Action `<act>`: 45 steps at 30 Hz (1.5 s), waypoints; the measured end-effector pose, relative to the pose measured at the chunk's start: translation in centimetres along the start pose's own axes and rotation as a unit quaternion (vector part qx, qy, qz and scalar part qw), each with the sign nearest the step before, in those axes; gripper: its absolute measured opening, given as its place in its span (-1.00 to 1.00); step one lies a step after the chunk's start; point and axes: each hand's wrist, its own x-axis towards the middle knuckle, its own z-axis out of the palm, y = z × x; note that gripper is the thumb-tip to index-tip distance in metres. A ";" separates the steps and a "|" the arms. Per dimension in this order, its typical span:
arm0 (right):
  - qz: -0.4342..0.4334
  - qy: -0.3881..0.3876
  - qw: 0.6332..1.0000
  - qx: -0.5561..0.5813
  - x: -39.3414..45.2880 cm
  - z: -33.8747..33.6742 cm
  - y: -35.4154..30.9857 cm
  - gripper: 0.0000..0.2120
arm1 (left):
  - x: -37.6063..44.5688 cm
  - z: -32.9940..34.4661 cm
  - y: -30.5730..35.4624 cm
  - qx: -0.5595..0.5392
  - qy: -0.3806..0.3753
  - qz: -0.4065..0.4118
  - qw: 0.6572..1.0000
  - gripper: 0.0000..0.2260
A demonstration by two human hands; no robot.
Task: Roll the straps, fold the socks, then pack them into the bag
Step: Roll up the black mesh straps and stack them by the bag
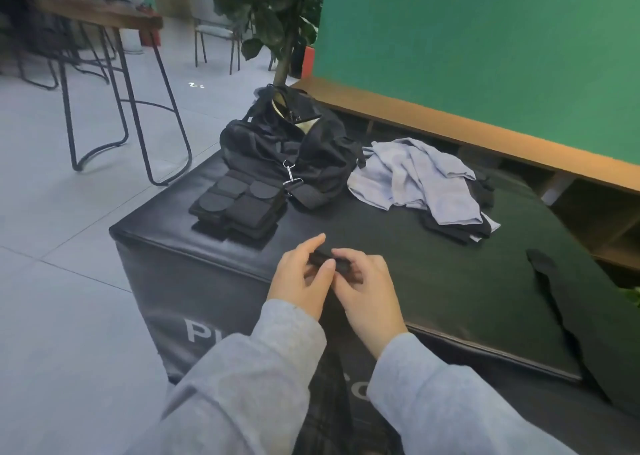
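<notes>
At the lower centre of the frame both hands meet over a small black strap [327, 260], which is being rolled on the near edge of the black padded desk [433, 288]. The left hand [300, 280] pinches the roll between thumb and forefinger, and the right hand [367, 292] curls its fingers over the other end; each grip is thus pressed onto the strap, probably so the coil cannot spring loose while it is wound. The strap's tail appears to hang down between the grey sleeves, though it blends into the dark front of the desk. Working at the near edge keeps the roll close to the body and leaves the tail free to feed. In the upper middle sits the open black bag [287, 143], mouth up and ready for packing, with a stack of flat black pads [237, 205] just in front of it. To the right lies a crumpled pale cloth [419, 177] over darker pieces, perhaps the socks, though this is not clear. A long black strip [554, 292] lies at far right, well apart, likely waiting its turn.
</notes>
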 end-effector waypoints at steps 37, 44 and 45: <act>0.065 -0.070 0.995 0.037 3.2 -0.3 2.4 -0.75 | 7.4 -0.3 -1.7 0.552 -0.124 0.061 0.822 -0.44; 0.070 -0.057 0.995 0.047 1.2 -1.5 2.7 -0.81 | 6.9 0.7 -2.1 0.585 -0.097 0.079 0.801 -0.41; 0.076 -0.045 0.994 0.068 0.7 -1.8 2.8 -0.82 | 6.6 0.8 -2.1 0.587 -0.099 0.091 0.798 -0.43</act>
